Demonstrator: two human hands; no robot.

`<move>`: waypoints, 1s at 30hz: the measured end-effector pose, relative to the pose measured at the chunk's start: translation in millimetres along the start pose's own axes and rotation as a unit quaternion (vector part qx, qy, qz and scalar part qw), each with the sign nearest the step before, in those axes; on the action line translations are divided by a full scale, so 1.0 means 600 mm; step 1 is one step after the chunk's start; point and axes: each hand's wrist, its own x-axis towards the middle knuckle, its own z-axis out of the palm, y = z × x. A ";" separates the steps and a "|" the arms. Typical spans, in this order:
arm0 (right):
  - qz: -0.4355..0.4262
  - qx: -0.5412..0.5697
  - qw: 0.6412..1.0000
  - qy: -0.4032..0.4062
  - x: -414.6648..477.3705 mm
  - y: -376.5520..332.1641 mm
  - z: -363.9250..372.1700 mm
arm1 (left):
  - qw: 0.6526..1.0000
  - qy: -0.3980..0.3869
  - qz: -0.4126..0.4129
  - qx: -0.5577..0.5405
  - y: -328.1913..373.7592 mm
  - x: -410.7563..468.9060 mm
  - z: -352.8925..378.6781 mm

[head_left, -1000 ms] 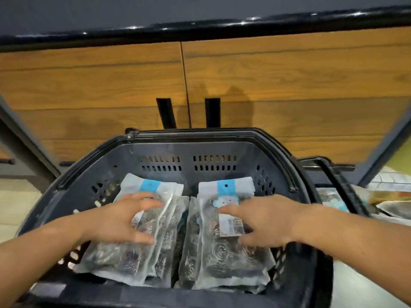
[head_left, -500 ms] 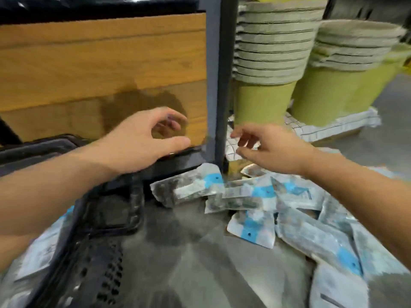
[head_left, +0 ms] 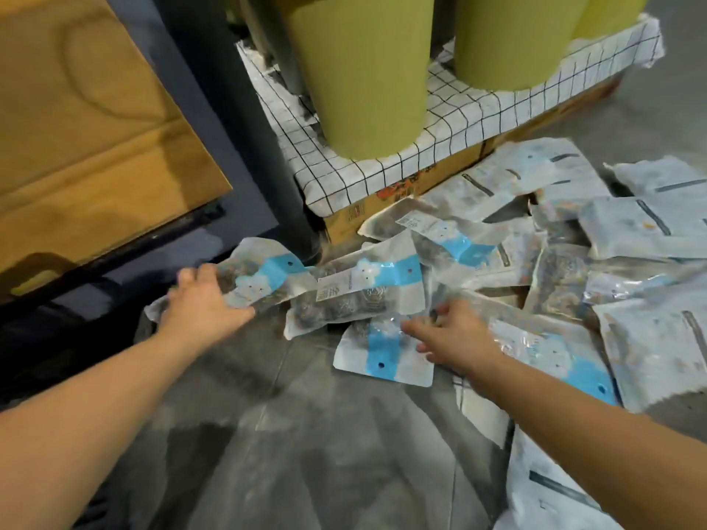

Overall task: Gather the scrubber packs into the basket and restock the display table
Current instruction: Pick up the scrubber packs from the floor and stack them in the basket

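STORE FLOOR: A person's L hand (head_left: 202, 300) grips one scrubber pack (head_left: 267, 277) lying on the grey floor (head_left: 306, 453) near a dark post (head_left: 237, 120). The R hand (head_left: 455, 340), fingers spread, touches a blue-banded pack (head_left: 382, 357) at the edge of a heap of packs (head_left: 635, 227). Behind, green bins (head_left: 363, 70) stand on a checked cloth (head_left: 459, 120) over a cardboard box (head_left: 401, 189); wood panel (head_left: 76, 128) at frame L.
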 end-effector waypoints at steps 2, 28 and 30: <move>0.026 0.114 0.993 -0.015 0.011 0.005 0.061 | 0.999 0.013 -0.017 0.030 -0.037 0.037 0.006; -0.112 0.386 0.909 0.115 0.000 -0.108 0.046 | 0.977 0.091 0.059 -0.185 0.083 -0.022 -0.061; -0.158 0.379 0.903 0.123 -0.035 -0.142 0.011 | 0.948 0.088 0.101 -0.289 0.111 -0.056 -0.115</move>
